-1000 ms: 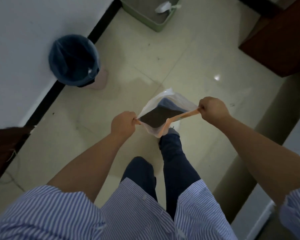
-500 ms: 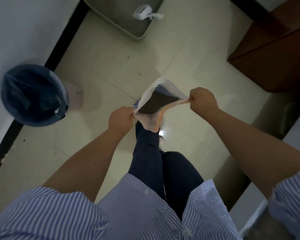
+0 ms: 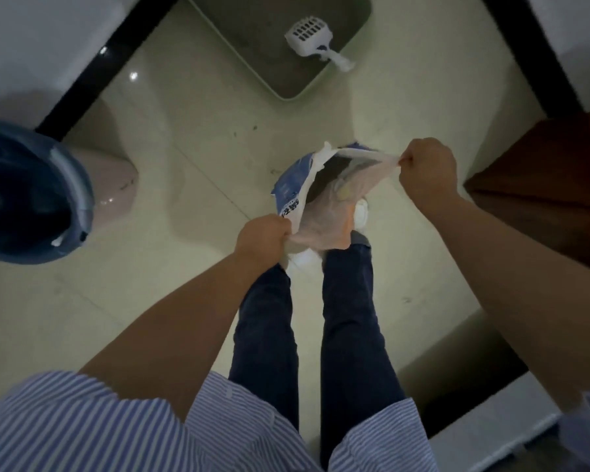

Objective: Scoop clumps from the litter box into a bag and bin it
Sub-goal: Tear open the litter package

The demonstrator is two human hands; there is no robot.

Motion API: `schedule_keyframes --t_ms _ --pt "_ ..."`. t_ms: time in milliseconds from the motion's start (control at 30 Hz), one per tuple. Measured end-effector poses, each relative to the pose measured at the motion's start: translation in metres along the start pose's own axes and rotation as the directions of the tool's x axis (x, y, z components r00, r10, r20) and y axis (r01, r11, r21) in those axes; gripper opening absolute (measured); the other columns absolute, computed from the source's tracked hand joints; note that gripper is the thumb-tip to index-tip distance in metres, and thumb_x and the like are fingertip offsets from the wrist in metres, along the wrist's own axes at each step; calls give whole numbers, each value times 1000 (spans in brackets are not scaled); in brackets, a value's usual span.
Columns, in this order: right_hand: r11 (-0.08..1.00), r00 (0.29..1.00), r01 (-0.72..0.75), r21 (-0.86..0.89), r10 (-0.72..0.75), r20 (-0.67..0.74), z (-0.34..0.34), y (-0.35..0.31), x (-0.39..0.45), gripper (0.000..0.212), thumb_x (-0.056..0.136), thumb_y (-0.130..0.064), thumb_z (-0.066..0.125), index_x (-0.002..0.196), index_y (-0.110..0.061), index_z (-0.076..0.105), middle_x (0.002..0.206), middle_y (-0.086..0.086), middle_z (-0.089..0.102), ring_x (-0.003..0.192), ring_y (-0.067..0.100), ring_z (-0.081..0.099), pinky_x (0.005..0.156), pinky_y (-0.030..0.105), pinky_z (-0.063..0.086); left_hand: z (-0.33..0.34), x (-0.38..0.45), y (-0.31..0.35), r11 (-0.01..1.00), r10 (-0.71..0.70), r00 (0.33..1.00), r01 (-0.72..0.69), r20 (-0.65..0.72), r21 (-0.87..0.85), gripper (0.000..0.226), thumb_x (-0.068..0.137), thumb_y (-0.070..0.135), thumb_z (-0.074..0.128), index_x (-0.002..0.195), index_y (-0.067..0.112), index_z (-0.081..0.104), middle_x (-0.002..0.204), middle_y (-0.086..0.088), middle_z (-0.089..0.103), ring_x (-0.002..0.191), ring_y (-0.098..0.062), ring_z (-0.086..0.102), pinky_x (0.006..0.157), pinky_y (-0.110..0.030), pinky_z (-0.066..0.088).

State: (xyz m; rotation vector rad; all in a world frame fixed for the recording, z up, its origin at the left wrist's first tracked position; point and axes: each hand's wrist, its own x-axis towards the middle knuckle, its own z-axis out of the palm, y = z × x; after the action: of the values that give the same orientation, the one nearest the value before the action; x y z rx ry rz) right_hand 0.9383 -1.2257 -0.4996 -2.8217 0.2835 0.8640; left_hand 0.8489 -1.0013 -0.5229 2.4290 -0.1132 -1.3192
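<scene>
Head cam looks straight down at the floor [image 3: 191, 301], so here's where things stand. Both hands hold the bag [image 3: 324, 202] up in front of the legs: the left hand [image 3: 264, 238] has its fingers curled tight round the near edge of the mouth, and the right hand [image 3: 426, 170] pinches the far edge, stretching the opening between them. Something dark sits inside, but it's too dim to say if it's clumps. The litter box [image 3: 297, 93] is at the top edge of the floor by the wall, with the scoop [image 3: 312, 39] lying in it and its handle over the rim. So I'd guess scooping is either done or paused. The bin [image 3: 31, 199] stands well apart on the left by the wall. The bag isn't closed or binned yet.
</scene>
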Motion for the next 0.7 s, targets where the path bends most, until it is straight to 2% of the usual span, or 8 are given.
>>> schedule_keyframes --t_ms 233,333,400,467,533,633,700 --pt "971 971 235 -50 -236 -25 -23 15 102 26 90 -1 39 102 7 61 112 26 58 104 35 52 84 30 33 25 56 47 989 -68 997 73 38 -131 26 93 1 40 112 3 58 118 -11 55 109 -23 51 85 -25 35" --pt "955 956 295 -37 -294 22 -19 19 118 25 91 0 38 100 9 60 110 27 58 102 34 53 81 29 31 29 76 60 980 -122 991 129 50 -150 25 95 5 40 112 3 59 118 -12 56 109 -23 52 88 -26 37" --pt "960 959 280 -6 -280 45 -13 25 119 25 93 0 37 101 10 58 109 28 58 102 34 53 79 29 29 26 87 67 984 -98 987 115 126 -133 29 97 6 37 119 3 56 123 -12 55 114 -24 50 93 -27 37" --pt "976 978 200 90 -204 40 -9 33 115 25 93 -1 38 108 8 55 112 26 57 105 33 53 81 26 29 15 95 73 987 -83 973 110 215 -116 34 96 4 36 126 6 52 130 -11 51 120 -23 46 98 -26 35" --pt "965 996 38 258 -58 70 -7 41 105 32 93 -7 44 123 3 47 119 21 56 111 30 52 84 22 32 -1 101 74 984 -106 969 135 221 -119 36 96 3 37 129 9 50 135 -8 47 125 -21 41 99 -22 30" --pt "836 949 -266 480 139 283 -1 53 84 46 93 -15 48 136 -5 34 129 15 51 116 27 50 95 27 37 -33 108 75 980 -150 975 168 164 -105 40 96 3 37 135 11 45 141 -8 42 129 -20 37 98 -17 23" --pt "780 877 -384 494 141 459 5 59 70 49 93 -19 50 137 -6 34 135 14 46 122 26 47 101 31 36 -50 114 79 990 -127 986 132 106 -47 44 95 2 39 138 11 39 143 -9 40 131 -22 36 104 -20 22"
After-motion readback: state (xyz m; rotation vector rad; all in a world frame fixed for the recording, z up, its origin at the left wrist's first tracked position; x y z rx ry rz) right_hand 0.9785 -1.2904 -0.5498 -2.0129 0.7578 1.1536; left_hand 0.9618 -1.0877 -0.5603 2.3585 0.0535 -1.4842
